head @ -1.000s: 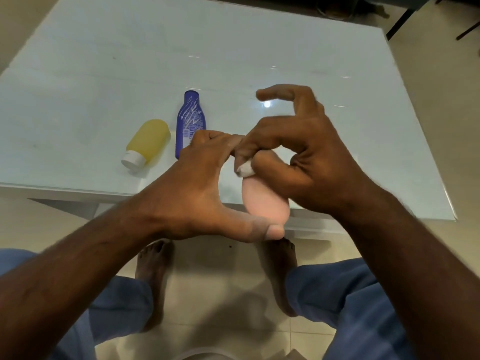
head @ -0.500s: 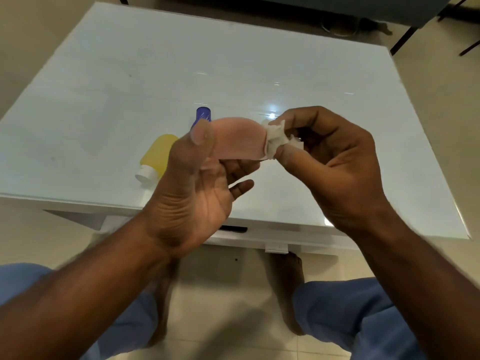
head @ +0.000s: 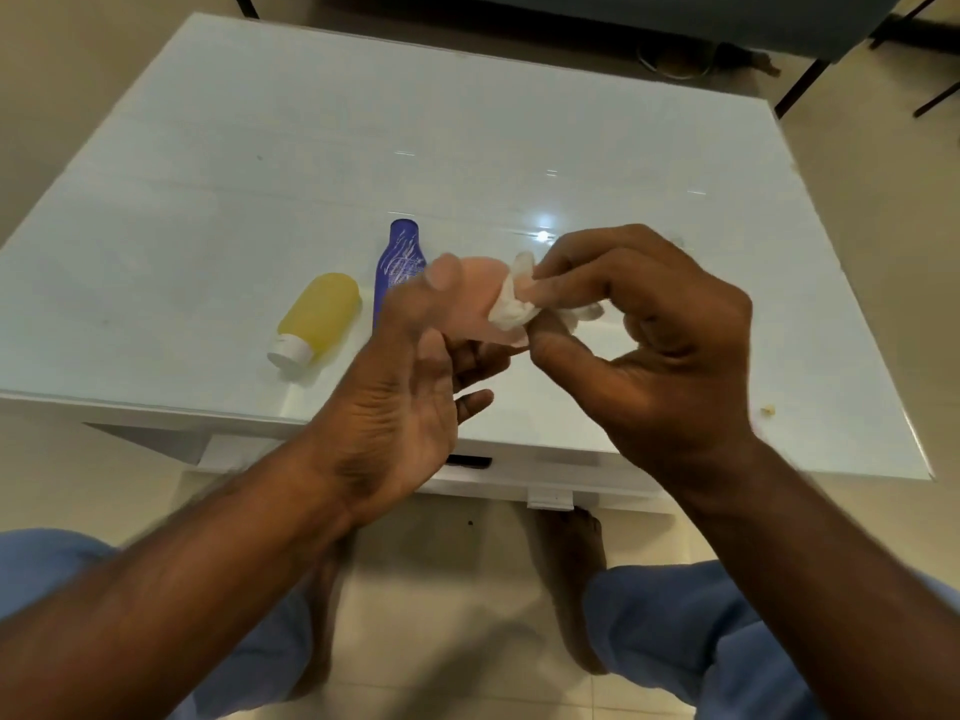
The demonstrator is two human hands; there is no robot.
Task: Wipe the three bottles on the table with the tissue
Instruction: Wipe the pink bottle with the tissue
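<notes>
The left hand (head: 400, 407) grips a small pink plastic bottle (head: 475, 298), thumb on top and fingers curled beneath it, above the near edge of the glossy white table (head: 571, 148). The right hand (head: 660, 356) pinches a crumpled white tissue (head: 511, 309) between thumb and fingertips, pressed against the bottle's right end. Beyond the left thumb, a dark blue plastic bottle (head: 397, 262) lies on the table, with a yellow translucent bottle with a white cap (head: 317, 319) just left of it.

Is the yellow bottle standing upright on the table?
No, the yellow bottle lies on its side on the table, white cap toward the near edge.
</notes>
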